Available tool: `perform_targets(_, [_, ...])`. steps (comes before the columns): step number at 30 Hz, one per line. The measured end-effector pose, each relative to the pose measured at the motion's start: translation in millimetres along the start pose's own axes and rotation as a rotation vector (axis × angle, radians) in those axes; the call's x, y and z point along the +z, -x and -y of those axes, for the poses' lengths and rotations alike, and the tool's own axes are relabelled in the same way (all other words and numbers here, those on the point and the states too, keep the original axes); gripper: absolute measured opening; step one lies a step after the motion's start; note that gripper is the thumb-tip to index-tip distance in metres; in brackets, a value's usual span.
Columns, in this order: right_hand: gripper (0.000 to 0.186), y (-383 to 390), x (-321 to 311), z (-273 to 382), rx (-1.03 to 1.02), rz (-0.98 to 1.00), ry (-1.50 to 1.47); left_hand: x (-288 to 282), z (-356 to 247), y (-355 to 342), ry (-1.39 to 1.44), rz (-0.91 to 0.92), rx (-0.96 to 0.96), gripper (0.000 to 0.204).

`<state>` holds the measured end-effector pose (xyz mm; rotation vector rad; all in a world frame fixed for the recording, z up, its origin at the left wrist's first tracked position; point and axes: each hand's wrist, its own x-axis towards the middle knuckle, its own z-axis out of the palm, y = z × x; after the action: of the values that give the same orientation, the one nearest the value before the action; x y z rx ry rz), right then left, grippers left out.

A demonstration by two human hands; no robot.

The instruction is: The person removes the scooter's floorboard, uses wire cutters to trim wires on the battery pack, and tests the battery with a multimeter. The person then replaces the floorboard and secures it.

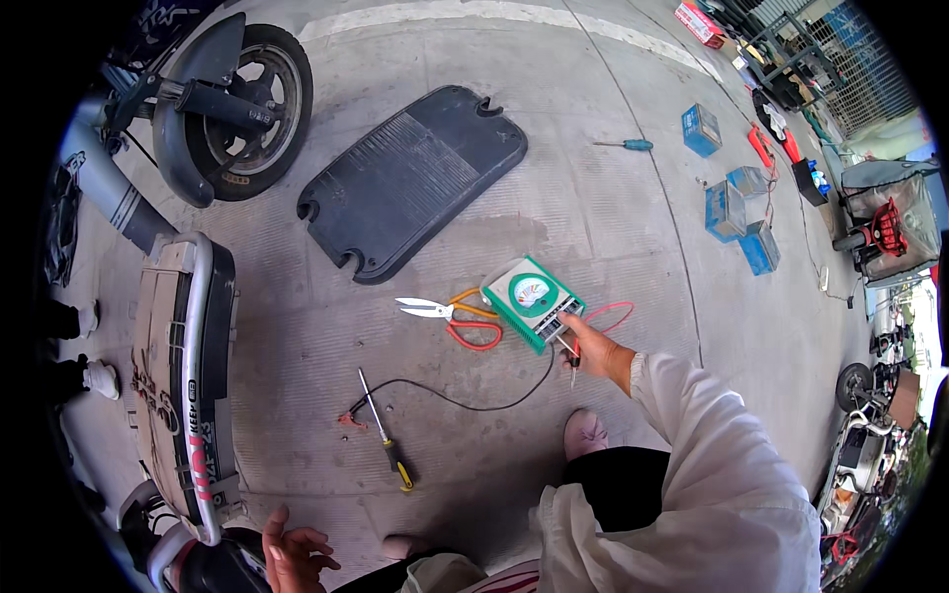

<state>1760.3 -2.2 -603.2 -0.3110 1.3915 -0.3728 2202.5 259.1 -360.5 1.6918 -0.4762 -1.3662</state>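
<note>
I see a green plastic-cased meter [532, 301] with a smooth glossy dial face, lying on rough matt concrete floor [613, 198]. The shears [450, 316] show bright bare metal blades and orange plastic handles. My sleeve [722, 465] is soft white cloth; the footboard panel [410, 178] looks ribbed matt black plastic.

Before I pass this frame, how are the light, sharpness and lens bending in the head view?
Head view: even daylight, with only soft shadows under the black floor panel and the scissors; no strong glare. Strong fisheye bending, dark corners, and the painted line curves near the rim. The green meter at the right hand is sharp; the left hand and the rim are softer.
</note>
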Motion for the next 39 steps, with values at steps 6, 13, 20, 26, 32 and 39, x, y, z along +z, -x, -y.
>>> perform_targets(6, [0.036, -39.1, -27.1, 26.7, -0.005, 0.197, -0.114, 49.8, -9.3, -9.8, 0.038, -0.044, 0.042, 0.065])
perform_targets(13, [0.021, -35.0, -7.4, 38.3, -0.131, -0.097, 0.09, 80.2, -11.6, 14.9, -0.026, -0.077, -0.28, 0.055])
perform_targets(20, [0.065, 60.5, -70.7, -39.8, -0.268, -0.779, 0.705, 134.5, 54.1, 68.0, -0.222, 0.088, -0.292, 0.053])
perform_targets(26, [0.054, 259.8, -62.5, 51.9, -0.159, 0.048, 0.215, 106.0, 65.5, 161.7, -0.397, -0.123, -0.227, 0.04])
perform_targets(32, [0.039, 465.7, -244.9, -61.4, 0.011, -0.643, -0.158, 132.3, -110.4, 156.1, -0.619, -0.088, -0.273, 0.047])
perform_targets(39, [0.027, 643.0, -413.6, -213.2, 0.121, -0.738, -0.637, 348.3, -198.7, 152.6, -0.728, -0.069, -0.357, 0.044])
